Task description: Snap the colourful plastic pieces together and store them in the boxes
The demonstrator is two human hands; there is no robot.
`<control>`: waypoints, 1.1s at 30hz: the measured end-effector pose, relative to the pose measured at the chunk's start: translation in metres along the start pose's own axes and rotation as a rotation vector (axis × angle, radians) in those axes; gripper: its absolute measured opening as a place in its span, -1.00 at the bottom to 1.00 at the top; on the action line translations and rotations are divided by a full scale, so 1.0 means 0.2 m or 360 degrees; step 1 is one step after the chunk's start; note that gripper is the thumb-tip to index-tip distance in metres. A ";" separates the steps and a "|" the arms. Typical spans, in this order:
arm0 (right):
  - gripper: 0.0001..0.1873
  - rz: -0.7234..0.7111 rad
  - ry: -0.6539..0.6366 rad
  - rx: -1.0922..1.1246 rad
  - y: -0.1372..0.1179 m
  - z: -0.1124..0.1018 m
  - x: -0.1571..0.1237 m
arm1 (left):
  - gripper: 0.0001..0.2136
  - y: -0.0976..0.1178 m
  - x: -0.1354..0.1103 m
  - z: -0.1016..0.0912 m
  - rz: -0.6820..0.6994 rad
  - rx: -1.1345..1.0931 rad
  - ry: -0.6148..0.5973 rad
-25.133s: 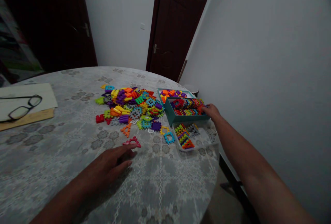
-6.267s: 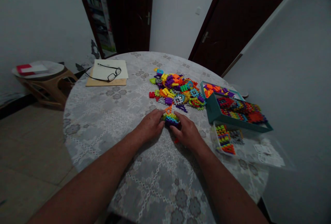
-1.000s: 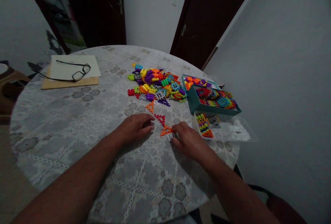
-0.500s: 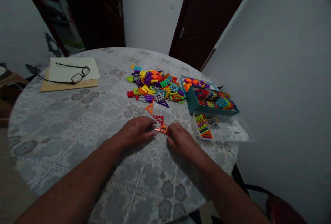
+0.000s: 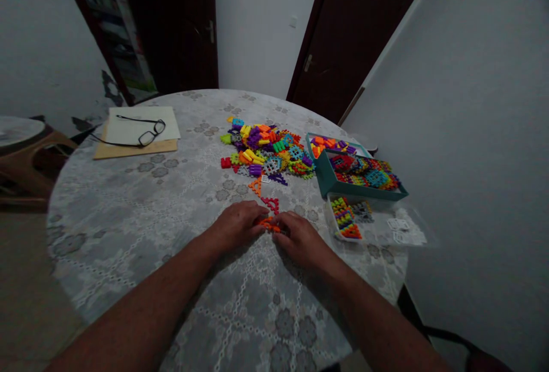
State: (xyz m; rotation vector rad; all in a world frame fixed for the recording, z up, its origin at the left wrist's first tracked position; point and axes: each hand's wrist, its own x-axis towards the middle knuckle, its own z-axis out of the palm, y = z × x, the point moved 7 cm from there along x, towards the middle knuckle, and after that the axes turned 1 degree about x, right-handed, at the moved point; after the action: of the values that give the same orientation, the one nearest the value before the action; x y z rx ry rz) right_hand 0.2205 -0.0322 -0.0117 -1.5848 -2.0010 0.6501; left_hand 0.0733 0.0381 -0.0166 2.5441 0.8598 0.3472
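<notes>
Near the middle of the table, my left hand (image 5: 241, 222) and my right hand (image 5: 300, 237) meet at a small orange toothed building piece (image 5: 270, 224). My left fingers pinch its left end, and my right fingers are closed on its right side. The fingers cover part of its outline. Just beyond it lies a red triangular building piece (image 5: 271, 204), with an orange triangular piece (image 5: 255, 186) a little farther off. A large heap of mixed colourful building pieces (image 5: 266, 146) spreads behind these.
To the right stand a teal box (image 5: 364, 189) full of pieces, another tray (image 5: 311, 142) behind it, and a clear plastic container (image 5: 335, 224) of sorted pieces. Glasses (image 5: 148, 138) rest on papers (image 5: 169, 123) at the left. A patterned cloth covers the round table (image 5: 128, 206).
My hands have come closer together, and my left fingers now grip the orange piece's left end. The whole view has shifted, so the table appears slightly lower and farther right.
</notes>
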 end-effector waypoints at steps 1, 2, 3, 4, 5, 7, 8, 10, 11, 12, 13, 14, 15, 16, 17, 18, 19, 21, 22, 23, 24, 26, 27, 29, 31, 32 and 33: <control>-0.72 -0.0017 -0.0013 -0.0007 -0.01 0.01 0.01 | -0.83 0.00 0.00 0.00 0.0006 -0.0010 -0.0012; -0.71 -0.0041 -0.0029 -0.0014 -0.01 0.01 0.01 | -0.82 0.00 0.00 0.00 0.0012 -0.0015 -0.0028; -0.72 -0.0071 -0.0050 -0.0021 -0.02 0.01 0.01 | -0.82 0.00 -0.01 0.00 0.0020 -0.0017 -0.0042; -0.74 -0.0109 -0.0071 -0.0034 -0.04 0.02 0.02 | -0.81 0.00 -0.01 -0.01 0.0032 -0.0023 -0.0056; -0.77 -0.0152 -0.0092 -0.0060 -0.05 0.02 0.02 | -0.79 0.00 -0.02 -0.01 0.0051 -0.0040 -0.0066; -0.82 -0.0232 -0.0139 -0.0161 -0.08 0.03 0.03 | -0.72 0.00 -0.03 -0.03 0.0090 -0.0109 -0.0080; -0.82 -0.0264 -0.0161 -0.0236 -0.09 0.04 0.04 | -0.68 0.00 -0.03 -0.03 0.0104 -0.0155 -0.0091; -0.81 -0.0302 -0.0195 -0.0408 -0.11 0.05 0.05 | -0.58 -0.01 -0.04 -0.05 0.0102 -0.0245 -0.0107; -0.80 -0.0314 -0.0201 -0.0493 -0.11 0.06 0.05 | -0.54 -0.02 -0.05 -0.05 0.0088 -0.0288 -0.0113; -0.79 -0.0324 -0.0198 -0.0577 -0.12 0.06 0.06 | -0.52 -0.03 -0.05 -0.06 0.0073 -0.0338 -0.0123; -0.80 -0.0335 -0.0179 -0.0654 -0.12 0.07 0.07 | -0.51 -0.03 -0.05 -0.06 0.0054 -0.0402 -0.0138; -0.81 -0.0352 -0.0153 -0.0719 -0.12 0.07 0.07 | -0.51 -0.04 -0.05 -0.06 0.0034 -0.0484 -0.0157; -0.81 -0.0374 -0.0119 -0.0766 -0.13 0.08 0.08 | -0.50 -0.05 -0.05 -0.06 0.0017 -0.0582 -0.0179; -0.82 -0.0405 -0.0089 -0.0792 -0.13 0.08 0.09 | -0.49 -0.06 -0.05 -0.06 0.0005 -0.0687 -0.0204; -0.83 -0.0435 -0.0061 -0.0796 -0.13 0.09 0.09 | -0.50 -0.06 -0.05 -0.05 -0.0004 -0.0789 -0.0225; -0.83 -0.0456 -0.0030 -0.0781 -0.14 0.09 0.10 | -0.50 -0.07 -0.04 -0.05 -0.0015 -0.0879 -0.0231; -0.82 -0.0467 0.0001 -0.0748 -0.13 0.08 0.10 | -0.52 -0.08 -0.04 -0.06 -0.0028 -0.0954 -0.0218; -0.74 -0.0469 0.0068 -0.0623 -0.12 0.07 0.11 | -0.57 -0.11 -0.03 -0.07 -0.0082 -0.1066 -0.0152; -0.70 -0.0479 0.0104 -0.0534 -0.11 0.06 0.11 | -0.61 -0.13 -0.03 -0.07 -0.0120 -0.1105 -0.0113; -0.65 -0.0494 0.0150 -0.0436 -0.10 0.04 0.11 | -0.65 -0.14 -0.02 -0.08 -0.0156 -0.1130 -0.0077; -0.61 -0.0509 0.0203 -0.0337 -0.09 0.02 0.11 | -0.68 -0.15 -0.02 -0.08 -0.0187 -0.1136 -0.0045; -0.59 -0.0463 0.0348 -0.0197 -0.03 -0.03 0.10 | -0.75 -0.17 -0.02 -0.09 -0.0232 -0.1074 0.0022; -0.62 -0.0382 0.0431 -0.0166 0.01 -0.06 0.10 | -0.77 -0.18 -0.02 -0.10 -0.0248 -0.1019 0.0067; -0.72 -0.0131 0.0575 -0.0175 0.12 -0.11 0.11 | -0.79 -0.19 -0.02 -0.11 -0.0269 -0.0904 0.0157; -0.77 0.0122 0.0648 -0.0286 0.21 -0.14 0.10 | -0.80 -0.20 -0.02 -0.11 -0.0264 -0.0815 0.0208; -0.76 0.0216 0.0662 -0.0384 0.24 -0.14 0.10 | -0.81 -0.20 -0.02 -0.11 -0.0252 -0.0777 0.0214; -0.74 0.0284 0.0670 -0.0506 0.25 -0.15 0.09 | -0.81 -0.20 -0.02 -0.10 -0.0234 -0.0735 0.0211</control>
State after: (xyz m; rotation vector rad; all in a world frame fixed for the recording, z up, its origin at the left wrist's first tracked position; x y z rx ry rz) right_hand 0.2723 -0.0024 -0.0199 -1.9120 -1.7174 0.0407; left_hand 0.0423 0.0711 -0.0176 2.0394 0.8891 0.5969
